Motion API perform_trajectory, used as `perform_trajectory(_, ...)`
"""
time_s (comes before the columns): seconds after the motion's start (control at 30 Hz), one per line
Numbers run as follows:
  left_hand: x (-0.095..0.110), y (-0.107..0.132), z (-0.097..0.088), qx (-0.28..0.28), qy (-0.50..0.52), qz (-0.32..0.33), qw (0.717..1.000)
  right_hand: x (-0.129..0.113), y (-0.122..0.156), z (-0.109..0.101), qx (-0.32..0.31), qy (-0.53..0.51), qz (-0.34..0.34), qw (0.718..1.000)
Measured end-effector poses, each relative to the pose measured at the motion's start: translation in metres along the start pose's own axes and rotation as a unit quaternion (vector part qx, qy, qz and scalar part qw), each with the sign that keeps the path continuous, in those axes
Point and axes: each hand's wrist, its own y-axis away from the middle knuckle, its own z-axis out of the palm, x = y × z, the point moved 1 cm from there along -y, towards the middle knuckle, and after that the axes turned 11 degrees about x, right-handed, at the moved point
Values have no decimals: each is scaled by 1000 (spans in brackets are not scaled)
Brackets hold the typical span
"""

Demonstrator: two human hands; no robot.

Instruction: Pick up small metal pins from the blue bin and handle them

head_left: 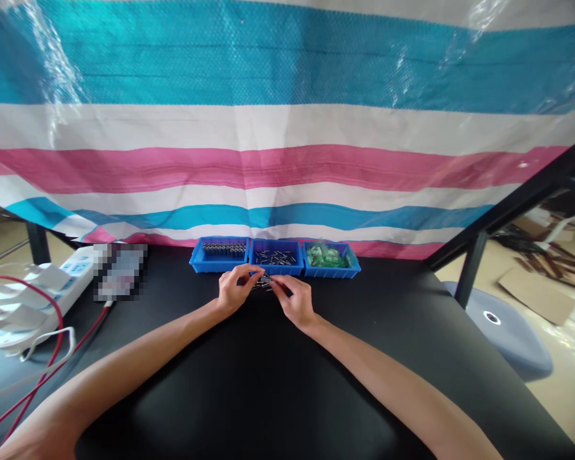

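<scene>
My left hand (234, 289) and my right hand (294, 299) meet over the black table (278, 390), just in front of three blue bins. Both pinch a small dark metal part (265, 279) between their fingertips. A few more small metal pieces (260, 287) lie on the table under the hands. The left bin (219, 255) holds a row of dark metal parts, the middle bin (275, 258) holds loose metal pins, and the right bin (332, 259) holds green pieces.
A white power strip (71, 275) with red and white cables (52, 345) lies at the left edge, beside a blurred-out object (121, 271). A striped tarp (278, 128) hangs behind the bins. A black frame leg (474, 268) and a grey stool (508, 332) stand at the right.
</scene>
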Motion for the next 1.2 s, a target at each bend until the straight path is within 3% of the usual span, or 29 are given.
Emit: perform_trajectory(1.2, 0, 0, 1, 12, 10, 16, 1000, -1, 0, 0, 5, -13, -1, 1000)
